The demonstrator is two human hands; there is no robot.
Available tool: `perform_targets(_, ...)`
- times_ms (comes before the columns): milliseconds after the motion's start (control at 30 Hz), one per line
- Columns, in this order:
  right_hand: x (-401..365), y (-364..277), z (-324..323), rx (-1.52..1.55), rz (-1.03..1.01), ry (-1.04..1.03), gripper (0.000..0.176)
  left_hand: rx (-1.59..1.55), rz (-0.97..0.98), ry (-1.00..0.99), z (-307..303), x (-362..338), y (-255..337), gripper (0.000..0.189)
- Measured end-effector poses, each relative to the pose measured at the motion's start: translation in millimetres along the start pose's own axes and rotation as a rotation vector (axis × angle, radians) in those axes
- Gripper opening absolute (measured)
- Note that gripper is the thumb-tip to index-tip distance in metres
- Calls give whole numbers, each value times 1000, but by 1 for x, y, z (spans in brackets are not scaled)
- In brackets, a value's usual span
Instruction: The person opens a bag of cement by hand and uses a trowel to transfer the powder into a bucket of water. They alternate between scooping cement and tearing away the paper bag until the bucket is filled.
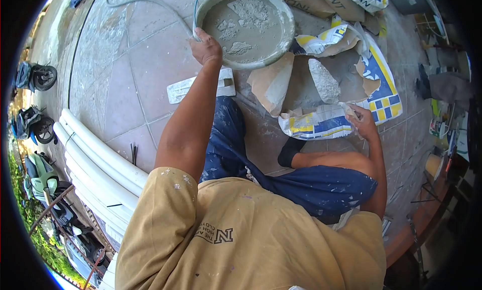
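At the near left rim of a round bucket (200, 13), my left hand (207, 48) is closed around the end of a grey hose (163, 5). Inside the bucket lies wet grey mix (213, 36) with pale dry powder (249, 11) in clumps on top. My right hand (362, 122) is closed at the edge of a torn blue, yellow and white paper bag (321, 120). It seems to grip the handle of a trowel whose blade, heaped with white powder (324, 82), lies over the bag's opening. The handle is mostly hidden by my fingers.
A flat plastering trowel (182, 92) lies on the tiled floor (150, 59) beside my left forearm. More bags (329, 1) lie beyond the bucket. White pipes (103, 154) stretch along the left, with parked motorbikes (41, 125) past them. Assorted gear (444, 127) stands at the right.
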State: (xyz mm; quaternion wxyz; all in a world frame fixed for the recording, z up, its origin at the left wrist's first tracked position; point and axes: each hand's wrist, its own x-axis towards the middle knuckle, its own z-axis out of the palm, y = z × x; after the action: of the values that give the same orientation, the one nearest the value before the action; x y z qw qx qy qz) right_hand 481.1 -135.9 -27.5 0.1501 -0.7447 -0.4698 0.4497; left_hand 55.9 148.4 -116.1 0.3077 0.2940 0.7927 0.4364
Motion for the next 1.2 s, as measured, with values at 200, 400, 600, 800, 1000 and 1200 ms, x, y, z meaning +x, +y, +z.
perform_targets(200, 10, -105, -42, 31, -70, -86, 51, 21, -7, 16, -4, -2, 4, 68)
perform_targets(400, 79, -200, -7, -14, -245, -162, 48, -4, -16, 7, -4, -2, 4, 68)
perform_targets(600, 148, -236, 61, -78, -256, -200, 46, 9, 3, 26, -4, -2, 4, 65)
perform_targets(800, 163, -243, 79, -89, -234, -167, 44, 10, 4, 0, -6, -5, 8, 66)
perform_targets(1000, 165, -245, 87, -280, -479, 0, 46, 0, 8, 14, -8, -8, 13, 65)
perform_targets(1200, 162, -254, 95, -332, -488, -12, 45, -3, 3, 10, -9, -10, 16, 66)
